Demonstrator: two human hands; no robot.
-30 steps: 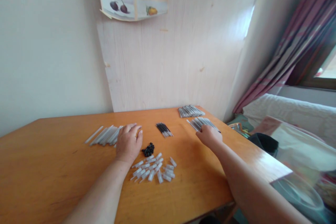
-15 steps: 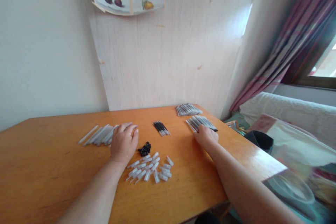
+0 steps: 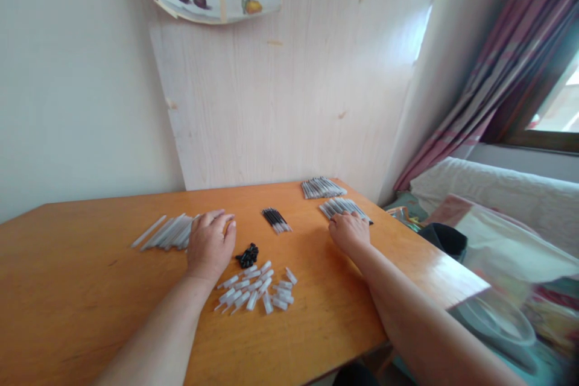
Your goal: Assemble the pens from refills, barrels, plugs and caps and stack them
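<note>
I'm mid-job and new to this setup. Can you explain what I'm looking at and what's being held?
There's no machine: these are a person's bare hands, filmed by one head-worn camera looking forward and down. On the wooden table, the left hand covers one end of a group of clear tubes. Nearby lie small black pieces, white nozzle-like pieces and black sticks with pale tips. The right hand is at the near edge of a front row of slim pens; a similar back row lies beyond it. The undersides of both hands are hidden, so I can't tell whether either grips anything.
</note>
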